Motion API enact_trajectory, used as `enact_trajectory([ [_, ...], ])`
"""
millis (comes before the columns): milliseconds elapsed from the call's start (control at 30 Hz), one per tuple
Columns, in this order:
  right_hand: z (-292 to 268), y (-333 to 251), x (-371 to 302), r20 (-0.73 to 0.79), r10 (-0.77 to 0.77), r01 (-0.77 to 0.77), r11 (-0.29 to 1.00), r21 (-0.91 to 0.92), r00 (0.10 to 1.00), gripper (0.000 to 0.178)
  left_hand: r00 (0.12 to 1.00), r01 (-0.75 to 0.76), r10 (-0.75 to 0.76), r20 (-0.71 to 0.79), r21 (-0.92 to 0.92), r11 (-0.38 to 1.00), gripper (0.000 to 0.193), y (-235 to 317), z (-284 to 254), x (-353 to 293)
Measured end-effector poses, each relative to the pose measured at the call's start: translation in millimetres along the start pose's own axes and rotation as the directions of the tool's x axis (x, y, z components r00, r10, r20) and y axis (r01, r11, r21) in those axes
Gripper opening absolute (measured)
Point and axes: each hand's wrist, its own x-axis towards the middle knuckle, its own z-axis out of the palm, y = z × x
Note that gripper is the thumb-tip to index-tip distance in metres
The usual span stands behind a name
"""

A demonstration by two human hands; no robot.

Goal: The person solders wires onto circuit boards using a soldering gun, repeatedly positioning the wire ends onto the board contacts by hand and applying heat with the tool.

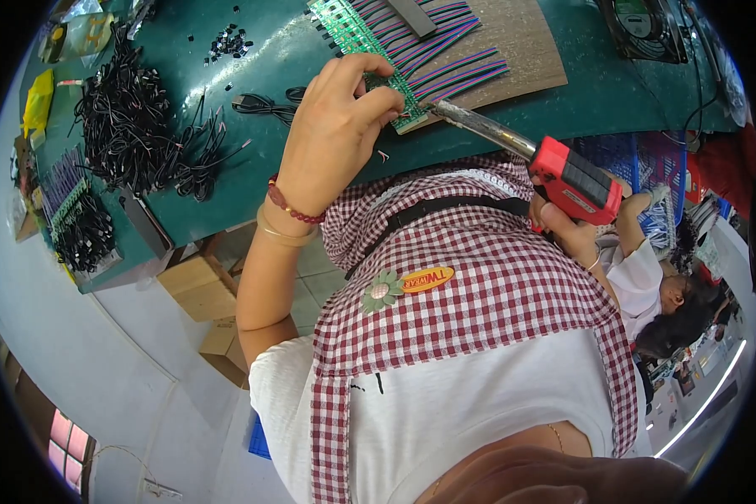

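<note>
My left hand (336,118) is closed in a pinch at the near end of a green circuit board strip (344,30). A black cable (265,105) with a plug runs in under that hand, and short thin wire ends show by the fingertips; the fingers partly hide the grip. My right hand (569,231) is wrapped round the handle of a red and black soldering gun (575,181). The gun's metal tip meets or nearly meets the board's edge beside my left fingertips. Rows of multicoloured ribbon wires (462,80) extend rightward from the board.
A wooden board (529,50) lies under the circuit strip, with a dark bar (410,17) across the wires. At left are a heap of black cables (126,126), small black parts (228,42) and another wired board (80,210). A fan (643,29) stands far right; another person (647,277) sits nearby.
</note>
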Motion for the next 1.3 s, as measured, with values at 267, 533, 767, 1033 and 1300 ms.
enact_trajectory([
  [267, 1, 2, -5, -0.003, 0.004, -0.004, 1.000, 0.009, 1.000, 0.034, 0.999, 0.033, -0.034, 0.033, 0.038, 0.999, 0.013, 9, -1, 0],
  [533, 5, 1, -4, 0.000, 0.019, -0.019, 1.000, -0.019, 1.000, 0.031, 0.997, 0.048, -0.052, 0.060, 0.073, 0.996, 0.015, 13, 0, 3],
  [767, 11, -2, -6, -0.022, 0.073, -0.073, 0.997, 0.010, 0.997, 0.031, 0.994, 0.029, -0.041, 0.101, 0.119, 0.992, 0.013, 13, -1, 9],
  [1033, 7, 7, -8, 0.004, 0.065, -0.065, 0.995, -0.070, 0.998, 0.029, 0.990, -0.007, -0.013, 0.138, 0.143, 0.990, 0.011, 14, -5, 13],
  [1300, 13, -5, -9, -0.017, 0.066, -0.066, 0.997, -0.034, 0.998, 0.031, 0.987, -0.007, -0.031, 0.160, 0.229, 0.973, 0.007, 20, -4, 16],
])
